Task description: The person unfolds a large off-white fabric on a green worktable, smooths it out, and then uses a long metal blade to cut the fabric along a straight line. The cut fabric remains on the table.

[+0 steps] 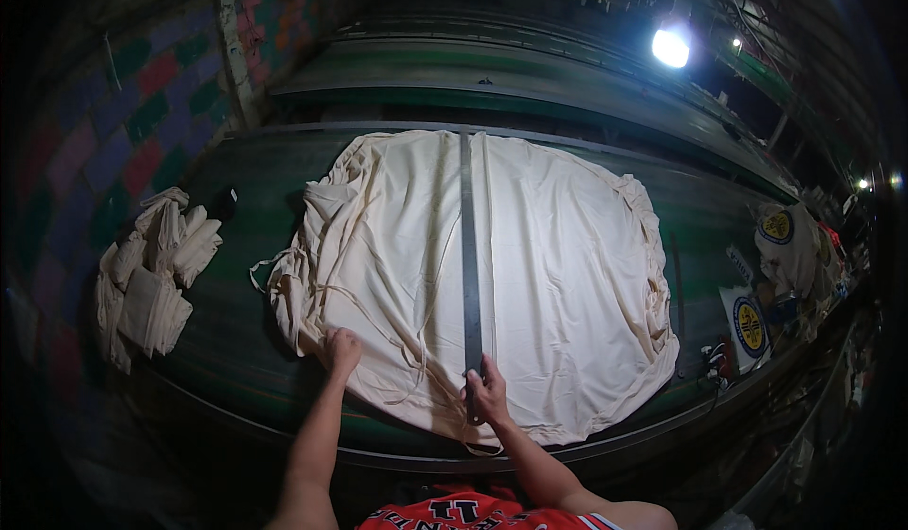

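A large cream cloth [567, 275] lies spread over the dark green table, its left and right sides gathered into puckered folds. Thin cords trail from its left side across the surface. Down the middle of the cloth runs a long, straight metal ruler [470, 256], from the far edge to the near one. My right hand [487, 393] grips the near end of this ruler, thumb and fingers on either side. At the cloth's near left part, my left hand [343, 348] is closed in a pinch on the fabric; its fingertips are partly hidden.
Folded cream cloth bundles [151, 284] are piled on the table's left end. To the right lie printed sheets with round blue and yellow emblems [750, 326], a cream bag [790, 246] and small dark items [714, 364]. Another long green table [473, 76] stands beyond, under a bright lamp [671, 48].
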`<state>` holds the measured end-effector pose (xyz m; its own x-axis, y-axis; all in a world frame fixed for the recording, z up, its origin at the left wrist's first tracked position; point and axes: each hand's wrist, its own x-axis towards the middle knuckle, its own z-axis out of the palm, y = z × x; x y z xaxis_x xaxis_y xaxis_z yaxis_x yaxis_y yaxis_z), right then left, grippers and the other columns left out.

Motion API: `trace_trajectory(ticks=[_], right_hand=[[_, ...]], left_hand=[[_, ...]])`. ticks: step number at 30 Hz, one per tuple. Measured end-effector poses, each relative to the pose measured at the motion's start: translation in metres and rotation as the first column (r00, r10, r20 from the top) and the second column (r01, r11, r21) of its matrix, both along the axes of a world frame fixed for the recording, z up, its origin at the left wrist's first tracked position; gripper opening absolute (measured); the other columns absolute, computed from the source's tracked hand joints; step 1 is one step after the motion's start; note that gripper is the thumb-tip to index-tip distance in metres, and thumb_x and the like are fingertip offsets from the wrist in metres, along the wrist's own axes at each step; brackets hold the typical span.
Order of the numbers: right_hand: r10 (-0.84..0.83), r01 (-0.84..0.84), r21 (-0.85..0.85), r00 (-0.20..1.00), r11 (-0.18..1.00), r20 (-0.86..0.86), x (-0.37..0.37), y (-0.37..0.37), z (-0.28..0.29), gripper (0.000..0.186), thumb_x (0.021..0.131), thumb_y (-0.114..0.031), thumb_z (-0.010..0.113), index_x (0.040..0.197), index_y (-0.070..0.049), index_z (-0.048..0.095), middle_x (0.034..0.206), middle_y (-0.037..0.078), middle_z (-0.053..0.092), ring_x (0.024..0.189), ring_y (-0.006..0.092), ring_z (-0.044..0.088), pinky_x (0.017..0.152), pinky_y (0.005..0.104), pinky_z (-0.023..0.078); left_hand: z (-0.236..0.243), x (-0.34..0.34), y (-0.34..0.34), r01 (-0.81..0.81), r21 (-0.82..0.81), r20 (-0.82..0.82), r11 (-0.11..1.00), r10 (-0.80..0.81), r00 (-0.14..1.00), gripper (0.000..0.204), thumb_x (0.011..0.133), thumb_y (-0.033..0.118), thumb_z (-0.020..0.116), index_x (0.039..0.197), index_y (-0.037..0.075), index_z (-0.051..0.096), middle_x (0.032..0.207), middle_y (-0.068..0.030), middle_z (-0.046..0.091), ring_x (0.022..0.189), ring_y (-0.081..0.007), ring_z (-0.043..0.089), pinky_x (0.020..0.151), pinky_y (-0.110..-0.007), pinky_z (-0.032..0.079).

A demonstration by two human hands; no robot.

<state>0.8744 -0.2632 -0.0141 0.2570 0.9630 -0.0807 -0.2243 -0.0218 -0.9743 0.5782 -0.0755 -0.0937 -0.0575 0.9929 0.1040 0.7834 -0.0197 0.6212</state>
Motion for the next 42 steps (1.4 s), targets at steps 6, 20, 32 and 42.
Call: trace_trajectory(ticks=[6, 20, 32, 42], right_hand=[[0.158, -0.171, -0.073, 0.975, 0.983, -0.156, -0.029, -0.005, 0.012, 0.048, 0.101, -0.009, 0.052, 0.145, -0.002, 0.036, 0.094, 0.007, 0.055, 0.060, 0.0137, 0.060, 0.051, 0.0281, 0.051], [0.291, -0.299, -0.043, 0.947, 0.953, -0.140, -0.071, 0.132, 0.004, 0.029, 0.100, -0.009, 0.052, 0.127, 0.002, 0.048, 0.091, 0.007, 0.056, 0.059, 0.0147, 0.060, 0.049, 0.0292, 0.049], [0.299, -0.318, -0.069, 0.933, 0.946, -0.201, -0.100, 0.199, -0.007, 0.022, 0.101, -0.008, 0.051, 0.120, 0.002, 0.049, 0.088, 0.007, 0.056, 0.057, 0.0164, 0.059, 0.049, 0.0307, 0.048], [0.328, -0.332, -0.114, 0.943, 0.936, -0.049, -0.104, 0.184, -0.031, 0.024, 0.102, -0.008, 0.049, 0.125, -0.001, 0.050, 0.088, 0.005, 0.055, 0.063, 0.0136, 0.057, 0.055, 0.0301, 0.050]], left_hand=[[-0.009, -0.026, 0.012, -0.041, 0.135, -0.067, 0.990, 0.050, 0.996, 0.035, 0.079, 0.017, 0.070, 0.109, 0.005, 0.059, 0.127, -0.0215, 0.050, 0.118, -0.0398, 0.049, 0.103, -0.051, 0.038], [-0.014, -0.109, 0.030, -0.227, 0.082, 0.029, 0.970, 0.225, 0.974, 0.043, 0.078, 0.004, 0.064, 0.121, 0.001, 0.063, 0.122, -0.0233, 0.055, 0.116, -0.0426, 0.053, 0.104, -0.046, 0.041], [-0.004, -0.156, -0.039, -0.547, 0.417, 0.297, 0.726, 0.460, 0.837, 0.043, 0.072, -0.017, 0.048, 0.108, 0.000, 0.064, 0.106, -0.0206, 0.056, 0.103, -0.0415, 0.056, 0.092, -0.048, 0.046], [0.039, -0.130, -0.073, -0.420, 0.428, -0.130, 0.800, 0.515, 0.847, 0.051, 0.071, -0.005, 0.062, 0.121, -0.001, 0.056, 0.124, -0.0190, 0.051, 0.122, -0.0407, 0.045, 0.104, -0.052, 0.037]])
